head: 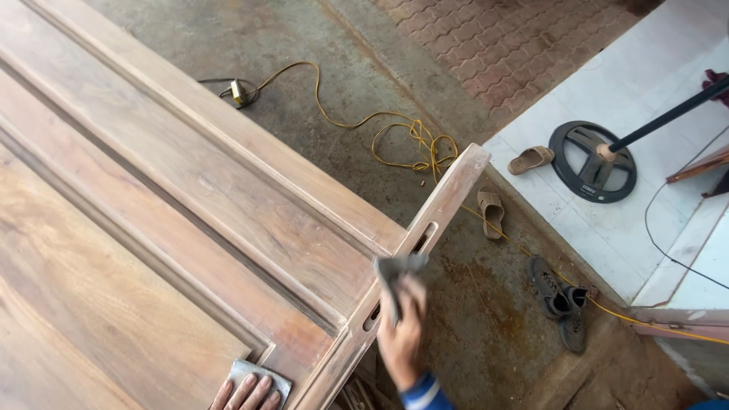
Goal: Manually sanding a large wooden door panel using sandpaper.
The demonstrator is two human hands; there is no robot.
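A large wooden door panel (152, 197) with recessed mouldings lies flat and fills the left of the view. My right hand (401, 334) grips a grey piece of sandpaper (395, 275) at the door's slotted end edge (425, 228). The hand and paper are blurred by motion. My left hand (247, 395) rests fingers-down on a second grey sandpaper sheet (258, 377) on the panel's surface near the bottom edge of the view.
A yellow cord (395, 133) loops over the concrete floor beyond the door. Two tan sandals (492, 211) and a pair of dark shoes (558, 300) lie to the right. A black round stand base with a pole (594, 161) sits on the white tiled step.
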